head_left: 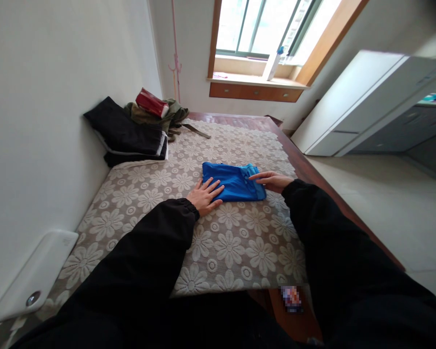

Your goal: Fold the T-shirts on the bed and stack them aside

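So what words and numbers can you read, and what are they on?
No words or numbers can be read.
White device: a faint mark near one corner, too small to read.
Small item at the bottom: pixelated, unreadable.
Blue cloth and red packet: no lettering I can make out.

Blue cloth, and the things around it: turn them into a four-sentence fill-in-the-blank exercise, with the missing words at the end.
1. The blue cloth lies on a tablecloth patterned with ____ and small rings.
2. The left hand lies on the cloth with its fingers ____ apart.
3. The right hand is at the end of the cloth that is a ____ shade of blue.
4. The packet on the olive-green fabric is mostly ____ in colour.

Missing words: flowers; spread; lighter; red.
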`<state>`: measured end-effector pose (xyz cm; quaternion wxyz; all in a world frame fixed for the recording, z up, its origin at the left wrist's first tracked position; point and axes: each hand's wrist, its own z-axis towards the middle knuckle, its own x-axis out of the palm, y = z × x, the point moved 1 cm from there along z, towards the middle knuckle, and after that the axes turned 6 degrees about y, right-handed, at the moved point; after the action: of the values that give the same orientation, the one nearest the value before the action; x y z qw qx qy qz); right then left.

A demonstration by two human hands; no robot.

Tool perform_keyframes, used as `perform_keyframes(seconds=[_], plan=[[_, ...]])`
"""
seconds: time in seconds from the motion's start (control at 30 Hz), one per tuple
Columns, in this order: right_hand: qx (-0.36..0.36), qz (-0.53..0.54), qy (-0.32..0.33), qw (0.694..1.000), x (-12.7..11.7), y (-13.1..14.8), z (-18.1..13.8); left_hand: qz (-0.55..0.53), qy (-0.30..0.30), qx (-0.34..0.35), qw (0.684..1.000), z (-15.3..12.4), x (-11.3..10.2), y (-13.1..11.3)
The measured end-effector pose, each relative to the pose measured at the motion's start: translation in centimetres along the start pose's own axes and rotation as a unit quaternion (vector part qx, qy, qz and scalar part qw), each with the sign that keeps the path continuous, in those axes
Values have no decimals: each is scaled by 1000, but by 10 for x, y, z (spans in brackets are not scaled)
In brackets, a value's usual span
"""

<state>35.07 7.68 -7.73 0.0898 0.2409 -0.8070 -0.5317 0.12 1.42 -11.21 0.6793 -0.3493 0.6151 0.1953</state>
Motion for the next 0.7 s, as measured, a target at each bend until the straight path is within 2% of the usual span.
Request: perform_keyframes(seconds=[0.1,0.33,0.47,0.7], plan=[[12,-22,-8,1000,6,6,10,1,4,1,1000,0,-1,0],[-50,-93,-67,992,12,4,17,-3,-1,1,1000,0,-1,0],[-69,-59,-63,994,14,2,14,-4,-3,0,1000,0,0,0],[-37,15,-55,998,21,-1,16,-5,7,-3,1000,-1,-4,-2]])
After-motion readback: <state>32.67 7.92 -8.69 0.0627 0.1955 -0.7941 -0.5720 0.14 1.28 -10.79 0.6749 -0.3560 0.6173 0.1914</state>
